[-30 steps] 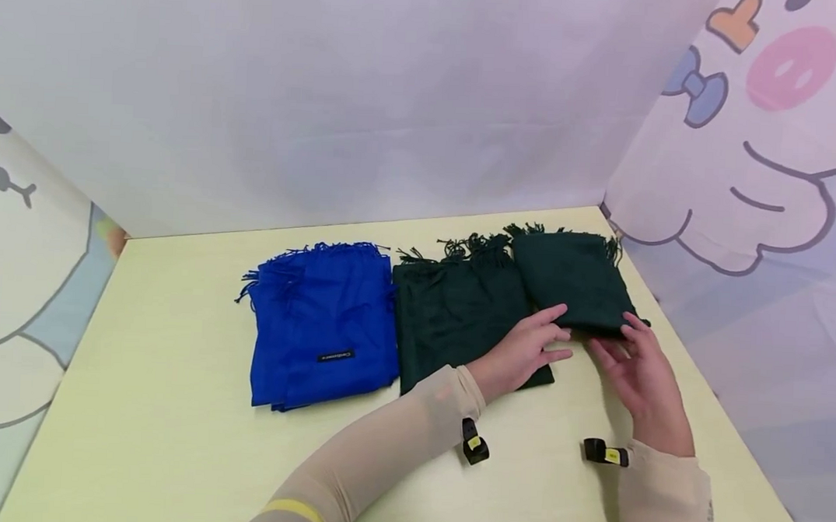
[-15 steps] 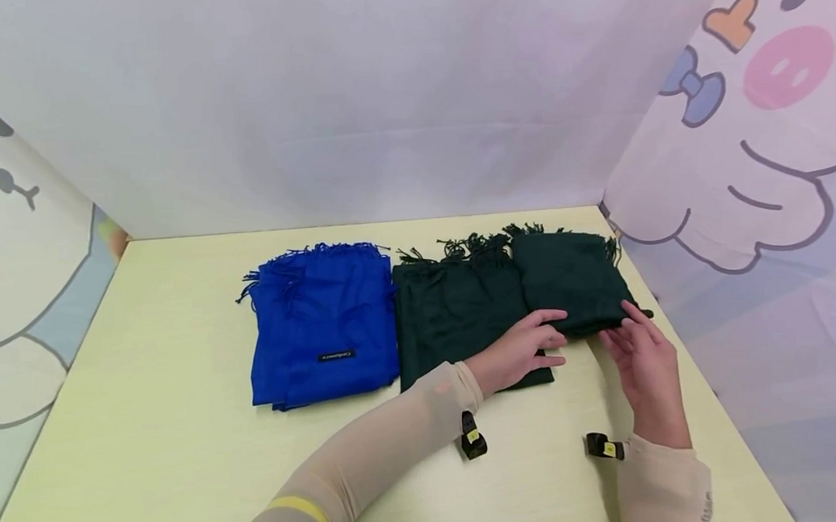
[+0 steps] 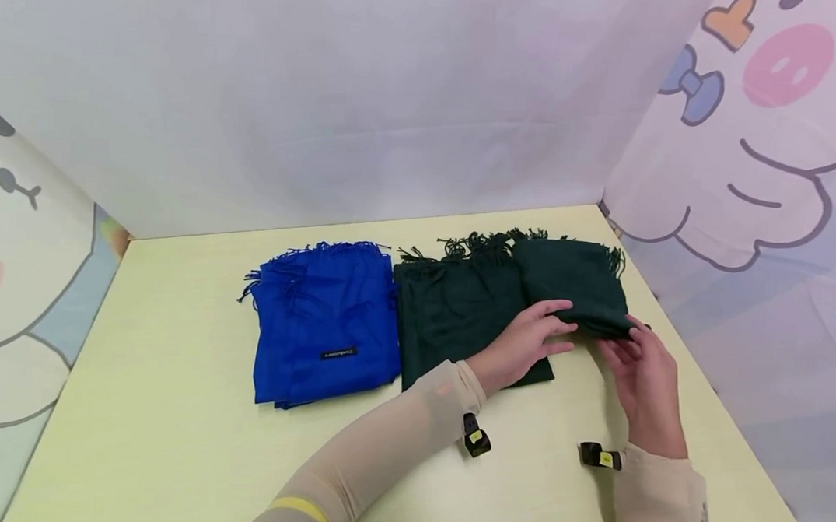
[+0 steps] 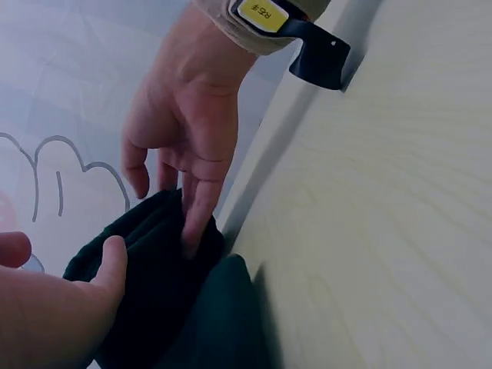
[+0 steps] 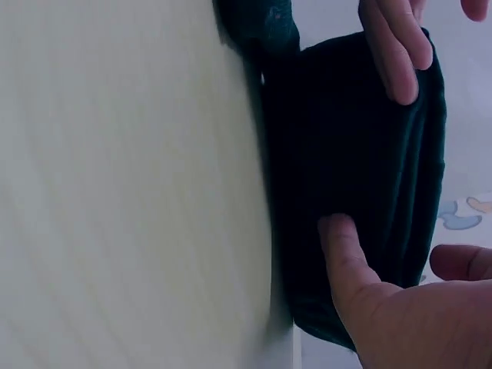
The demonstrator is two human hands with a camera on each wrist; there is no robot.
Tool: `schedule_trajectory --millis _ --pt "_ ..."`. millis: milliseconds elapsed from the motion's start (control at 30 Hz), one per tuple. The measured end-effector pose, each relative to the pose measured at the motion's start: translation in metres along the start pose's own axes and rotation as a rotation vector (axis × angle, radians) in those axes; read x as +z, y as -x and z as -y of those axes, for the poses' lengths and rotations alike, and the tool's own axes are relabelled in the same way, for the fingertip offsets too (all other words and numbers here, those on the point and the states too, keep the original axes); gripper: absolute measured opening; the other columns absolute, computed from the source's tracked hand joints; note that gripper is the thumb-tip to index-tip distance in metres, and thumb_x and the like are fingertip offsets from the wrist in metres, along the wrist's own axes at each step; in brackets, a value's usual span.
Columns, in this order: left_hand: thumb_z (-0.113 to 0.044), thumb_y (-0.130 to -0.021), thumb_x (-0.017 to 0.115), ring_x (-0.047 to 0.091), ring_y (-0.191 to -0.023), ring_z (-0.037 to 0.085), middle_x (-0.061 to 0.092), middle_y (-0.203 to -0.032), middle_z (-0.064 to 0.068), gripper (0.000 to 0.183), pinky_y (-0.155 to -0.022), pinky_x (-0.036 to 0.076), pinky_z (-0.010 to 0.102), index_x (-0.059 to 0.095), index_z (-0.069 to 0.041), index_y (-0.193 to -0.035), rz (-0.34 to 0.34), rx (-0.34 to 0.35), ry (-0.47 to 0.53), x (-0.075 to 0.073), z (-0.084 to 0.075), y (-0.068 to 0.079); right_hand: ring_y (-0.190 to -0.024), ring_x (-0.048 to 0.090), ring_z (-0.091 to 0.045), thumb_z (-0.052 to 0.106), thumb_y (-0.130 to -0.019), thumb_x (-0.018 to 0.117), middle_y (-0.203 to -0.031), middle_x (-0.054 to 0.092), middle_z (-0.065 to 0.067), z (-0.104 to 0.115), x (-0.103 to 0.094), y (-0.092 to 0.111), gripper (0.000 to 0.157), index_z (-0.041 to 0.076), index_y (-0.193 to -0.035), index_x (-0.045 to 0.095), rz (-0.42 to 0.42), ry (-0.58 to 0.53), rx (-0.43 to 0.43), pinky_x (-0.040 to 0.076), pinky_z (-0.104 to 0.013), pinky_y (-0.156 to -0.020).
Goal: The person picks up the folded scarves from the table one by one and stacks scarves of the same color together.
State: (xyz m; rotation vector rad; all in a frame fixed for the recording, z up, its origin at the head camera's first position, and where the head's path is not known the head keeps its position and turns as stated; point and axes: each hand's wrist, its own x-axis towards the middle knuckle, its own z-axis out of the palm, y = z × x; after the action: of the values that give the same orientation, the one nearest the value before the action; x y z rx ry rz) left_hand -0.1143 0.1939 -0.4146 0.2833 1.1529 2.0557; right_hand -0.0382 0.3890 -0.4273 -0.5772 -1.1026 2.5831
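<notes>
A folded dark green scarf (image 3: pixel 571 275) with fringe lies at the right end of the row in the head view. My left hand (image 3: pixel 522 343) is at its near left corner, fingers fairly straight and touching the folded edge. At the near right corner my right hand (image 3: pixel 644 388) pinches that edge, a fingertip on top and another digit against the front. Stacked layers of the scarf (image 5: pixel 346 154) show in the right wrist view between both hands. The left wrist view has the right hand (image 4: pixel 188 115) reaching down to the same folds.
A second dark green scarf (image 3: pixel 458 309) lies folded to the left, partly under my left forearm. Beside it is a folded blue scarf (image 3: pixel 328 311) with a black label (image 3: pixel 338 353). All lie on a pale wooden table (image 3: pixel 175 359) with cloth walls around.
The right green scarf has shifted slightly toward me, its far edge now nearer. Both hands stay at its near edge with small finger shifts.
</notes>
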Motion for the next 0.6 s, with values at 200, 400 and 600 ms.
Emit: schedule_trajectory --millis 200,400,600 --pt "-0.007 -0.102 0.049 0.057 -0.123 0.019 0.049 -0.141 -0.003 0.039 -0.100 0.050 0.037 0.055 -0.011 -0.140 0.002 -0.010 -0.042 -0.005 0.002 0.000 -0.081 0.071 -0.022 0.012 -0.100 0.060 -0.099 0.067 -0.014 0.003 0.000 -0.002 0.045 0.012 -0.144 0.053 0.021 0.119 -0.067 0.058 -0.034 -0.081" --pt "-0.004 -0.100 0.049 0.062 -0.115 0.025 0.062 -0.116 0.015 0.041 -0.101 0.050 0.039 0.055 -0.013 -0.140 -0.011 -0.050 -0.076 -0.010 0.006 -0.002 -0.086 0.071 -0.011 0.018 -0.102 0.057 -0.147 0.026 -0.022 0.009 0.007 -0.004 0.067 0.029 -0.159 0.024 0.114 0.488 -0.097 0.056 -0.023 -0.083" --pt "-0.007 -0.098 0.052 0.054 -0.123 0.024 0.047 -0.137 0.003 0.047 -0.103 0.049 0.043 0.047 -0.015 -0.145 -0.016 -0.135 -0.093 -0.014 0.010 -0.002 -0.094 0.063 -0.007 0.024 -0.102 0.057 -0.143 0.032 -0.016 0.006 0.012 -0.008 0.058 0.004 -0.152 0.035 0.062 0.614 -0.103 0.053 -0.017 -0.086"
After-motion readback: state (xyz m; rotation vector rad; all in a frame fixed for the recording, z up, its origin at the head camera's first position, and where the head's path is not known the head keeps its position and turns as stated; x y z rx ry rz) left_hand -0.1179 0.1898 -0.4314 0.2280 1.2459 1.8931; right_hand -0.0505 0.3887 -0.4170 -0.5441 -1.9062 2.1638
